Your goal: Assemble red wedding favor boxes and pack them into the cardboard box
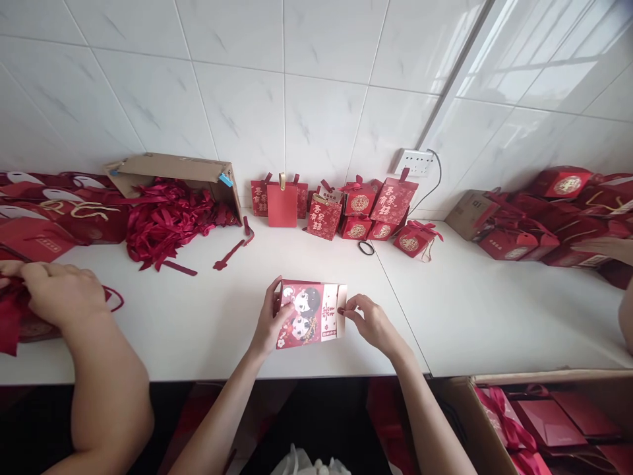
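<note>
A flat red and pink printed card box with a cartoon picture is held over the white table in front of me. My left hand grips its left edge, thumb on the printed face. My right hand pinches its right edge with fingertips. The box is flat and tilted slightly.
Another person's hand at the left handles red items. A tipped cardboard box spills red ribbons. Finished red gift boxes stand along the tiled wall, more red bags at the right. A carton of red boxes sits below right.
</note>
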`<action>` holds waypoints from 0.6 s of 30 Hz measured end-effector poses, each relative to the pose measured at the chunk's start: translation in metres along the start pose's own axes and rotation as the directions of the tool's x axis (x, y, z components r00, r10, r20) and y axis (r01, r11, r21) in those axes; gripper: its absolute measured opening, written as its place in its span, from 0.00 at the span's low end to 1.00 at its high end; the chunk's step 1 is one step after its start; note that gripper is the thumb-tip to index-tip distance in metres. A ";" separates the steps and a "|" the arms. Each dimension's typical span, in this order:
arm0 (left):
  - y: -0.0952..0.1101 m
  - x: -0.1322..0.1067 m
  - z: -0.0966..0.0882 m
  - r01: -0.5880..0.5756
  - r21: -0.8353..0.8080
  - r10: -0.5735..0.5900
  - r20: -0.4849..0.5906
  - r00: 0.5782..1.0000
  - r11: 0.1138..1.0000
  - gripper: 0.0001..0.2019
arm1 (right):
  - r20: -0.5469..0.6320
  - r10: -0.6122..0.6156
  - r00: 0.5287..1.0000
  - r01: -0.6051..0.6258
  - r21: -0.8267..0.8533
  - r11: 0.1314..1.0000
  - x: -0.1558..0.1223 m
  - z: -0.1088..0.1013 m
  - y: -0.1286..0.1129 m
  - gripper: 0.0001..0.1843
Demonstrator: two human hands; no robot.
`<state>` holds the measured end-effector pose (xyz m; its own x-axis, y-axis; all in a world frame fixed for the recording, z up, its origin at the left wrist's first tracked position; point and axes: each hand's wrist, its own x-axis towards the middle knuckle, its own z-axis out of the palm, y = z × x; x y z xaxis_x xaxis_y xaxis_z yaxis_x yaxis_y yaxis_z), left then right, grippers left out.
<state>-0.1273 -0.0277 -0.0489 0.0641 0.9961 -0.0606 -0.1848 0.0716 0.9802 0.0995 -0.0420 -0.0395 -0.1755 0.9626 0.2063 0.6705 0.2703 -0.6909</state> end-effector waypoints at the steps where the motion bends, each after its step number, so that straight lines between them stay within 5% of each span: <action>1: 0.001 0.000 0.001 -0.002 -0.002 0.002 -0.001 1.000 1.000 0.32 | 0.008 -0.004 1.000 0.004 -0.001 1.000 -0.001 0.000 0.000 0.07; 6: 0.003 0.001 0.005 -0.016 0.011 0.016 0.005 1.000 1.000 0.32 | -0.008 -0.124 0.992 0.123 -0.062 0.990 -0.001 0.000 0.004 0.09; 12: 0.004 0.002 0.003 0.018 -0.084 -0.018 -0.003 1.000 0.996 0.31 | 0.019 -0.124 0.992 0.122 0.083 0.989 -0.004 -0.007 0.001 0.09; 18: 0.009 -0.001 0.004 -0.008 -0.034 0.008 -0.021 1.000 0.999 0.33 | -0.062 -0.163 0.985 0.143 -0.244 0.959 -0.004 0.000 -0.005 0.03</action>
<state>-0.1248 -0.0284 -0.0391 0.0420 0.9975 -0.0571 -0.2186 0.0649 0.9737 0.0966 -0.0474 -0.0367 -0.2371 0.9028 0.3589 0.7936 0.3931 -0.4644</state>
